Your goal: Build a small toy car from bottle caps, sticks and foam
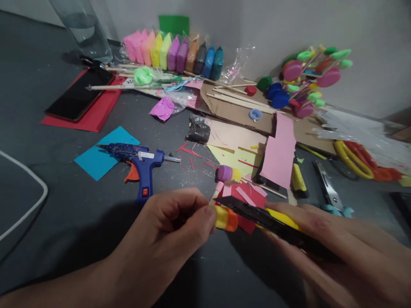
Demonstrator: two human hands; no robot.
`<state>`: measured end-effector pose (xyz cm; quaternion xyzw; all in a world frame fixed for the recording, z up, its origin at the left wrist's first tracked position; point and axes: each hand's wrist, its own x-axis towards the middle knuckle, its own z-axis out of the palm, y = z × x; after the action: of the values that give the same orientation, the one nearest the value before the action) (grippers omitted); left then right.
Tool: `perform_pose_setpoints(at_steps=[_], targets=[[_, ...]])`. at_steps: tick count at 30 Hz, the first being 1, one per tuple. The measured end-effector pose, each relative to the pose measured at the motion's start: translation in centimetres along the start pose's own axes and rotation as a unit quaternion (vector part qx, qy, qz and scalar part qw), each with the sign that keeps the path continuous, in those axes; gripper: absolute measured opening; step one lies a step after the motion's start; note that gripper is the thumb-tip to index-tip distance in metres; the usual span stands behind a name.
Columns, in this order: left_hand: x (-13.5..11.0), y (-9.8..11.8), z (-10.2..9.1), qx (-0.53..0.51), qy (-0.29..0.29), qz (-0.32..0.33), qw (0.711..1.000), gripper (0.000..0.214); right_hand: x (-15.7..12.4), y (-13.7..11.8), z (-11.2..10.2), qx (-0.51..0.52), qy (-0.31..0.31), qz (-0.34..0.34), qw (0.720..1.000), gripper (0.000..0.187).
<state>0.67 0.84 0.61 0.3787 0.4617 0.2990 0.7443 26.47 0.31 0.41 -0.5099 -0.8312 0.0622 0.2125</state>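
Head view: glossy yellow-orange cylinder (226, 218)

Blue paper (94, 163) and scissors (330, 190) lie on the gray table (80, 194).

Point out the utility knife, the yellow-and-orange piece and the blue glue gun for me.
Utility knife (253, 211): head view, on its black body behind the blade.
Yellow-and-orange piece (226, 218): head view, where the colours meet.
Blue glue gun (144, 166): head view, top of the handle.
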Motion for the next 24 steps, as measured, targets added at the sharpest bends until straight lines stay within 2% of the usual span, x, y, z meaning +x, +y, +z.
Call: perform_pose_setpoints(at_steps=[2,3,7,9,12,17,20,24], targets=[[-0.1,0.1,0.0,0.006,0.005,0.005,1.000,0.036,-0.1,-0.3,-0.2,0.005,-0.011,-0.021,1.000,0.016],[-0.1,0.2,0.0,0.010,0.007,0.003,1.000,0.035,-0.2,-0.5,-0.3,-0.002,-0.010,-0.003,1.000,0.019],[0.0,0.4,0.0,0.035,0.020,-0.004,0.999,0.031,-0.3,-1.4,-0.2,-0.031,0.038,0.140,0.989,0.019],[0.0,0.4,0.0,0.044,0.025,-0.001,0.999,0.031,-0.1,-1.6,0.0,-0.030,0.061,0.165,0.984,0.018],[0.0,0.3,0.1,0.047,0.024,-0.012,0.999,0.033,0.5,-1.2,0.4,-0.020,0.062,0.184,0.981,0.018],[-0.3,0.2,0.1,0.048,-0.008,-0.039,0.998,0.032,1.6,0.9,0.7,-0.083,0.016,0.151,0.985,0.042],[-0.6,0.2,0.3,0.075,-0.024,-0.023,0.997,0.032,1.9,1.9,1.3,-0.157,0.005,0.138,0.978,0.057],[-1.0,0.0,0.7,0.126,0.000,0.021,0.992,0.032,1.8,2.4,2.2,-0.224,-0.012,0.120,0.967,0.050]])
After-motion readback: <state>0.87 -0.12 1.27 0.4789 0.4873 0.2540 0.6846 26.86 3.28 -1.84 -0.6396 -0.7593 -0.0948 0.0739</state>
